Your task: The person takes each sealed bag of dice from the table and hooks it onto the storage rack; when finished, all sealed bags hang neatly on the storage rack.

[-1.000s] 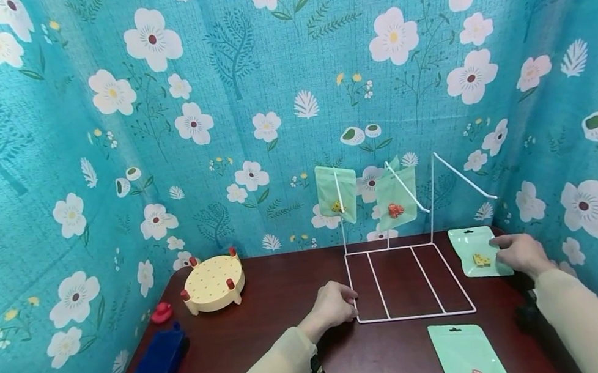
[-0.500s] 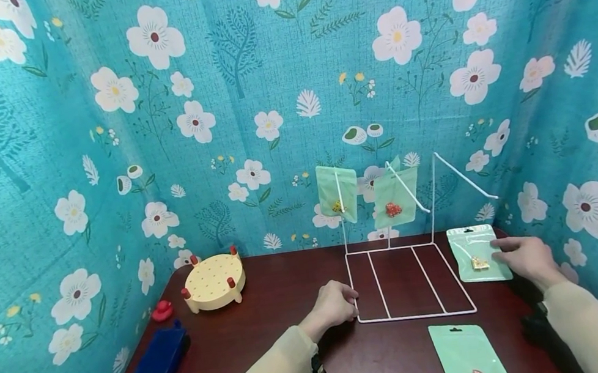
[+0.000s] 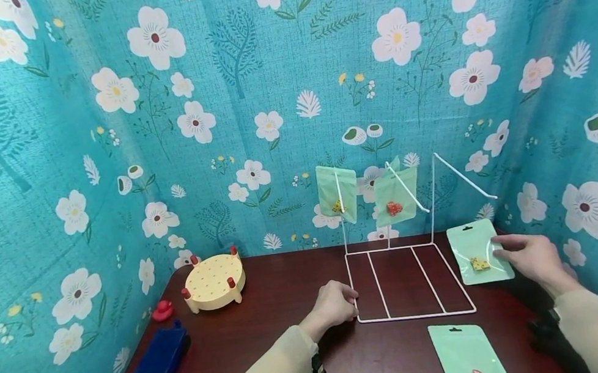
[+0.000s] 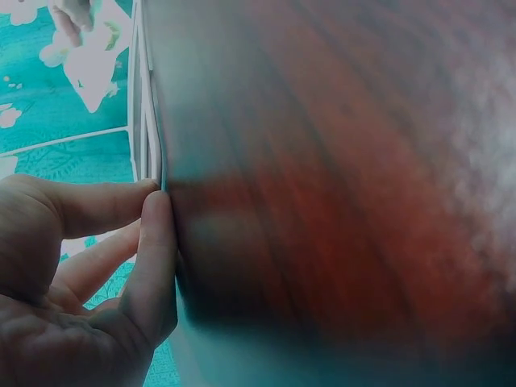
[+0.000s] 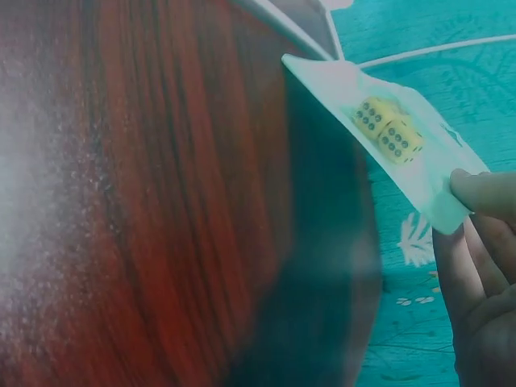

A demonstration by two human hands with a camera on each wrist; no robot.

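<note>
My left hand (image 3: 333, 304) pinches the left base wire of a white wire display rack (image 3: 416, 317), thumb and forefinger meeting on it in the left wrist view. To the right of the rack, my right hand (image 3: 530, 261) holds a pale green zip pouch (image 3: 469, 241) by its right edge. Yellow dice (image 5: 390, 137) show through this pouch in the right wrist view, where its near corner tilts over the table. On the rack's left arm hangs a green pouch (image 3: 329, 187) with a yellow item; another pouch (image 3: 394, 186) with red dice hangs on the middle arm.
Near the front of the dark wood table (image 3: 267, 295) lies one more green pouch (image 3: 458, 347) with red contents. At the left are an upturned cream round stool (image 3: 214, 280), a small red duck (image 3: 162, 311) and a blue tray-like object (image 3: 154, 370). A floral curtain (image 3: 262, 61) encloses the table.
The pouch in my right hand has tilted and shifted slightly, its top edge rising and the glare on it changing. The middle hanging pouch swung a little. My left hand stays on the rack.
</note>
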